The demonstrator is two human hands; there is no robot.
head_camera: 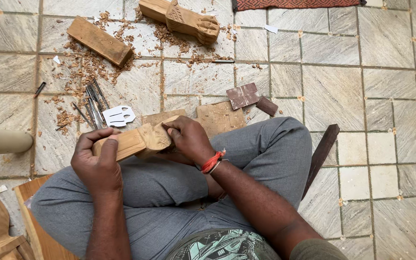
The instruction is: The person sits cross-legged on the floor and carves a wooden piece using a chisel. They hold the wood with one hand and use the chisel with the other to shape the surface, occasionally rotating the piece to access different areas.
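I sit cross-legged on a tiled floor in grey trousers. My left hand (96, 161) grips the plain end of a pale carved wooden block (136, 140) resting across my lap. My right hand (188, 137), with a red thread band at the wrist, is closed around the block's carved end, fingers pressed to the carving. Whether a small tool sits in those fingers is hidden.
Several metal chisels (92, 103) and wood shavings lie on the floor ahead, beside a white cut-out template (119, 116). A plain wood block (99, 41) and a carved wooden piece (184, 20) lie farther off. Sandpaper squares (242, 95), a flat board (220, 118) and a dark wooden strip (320, 155) are right.
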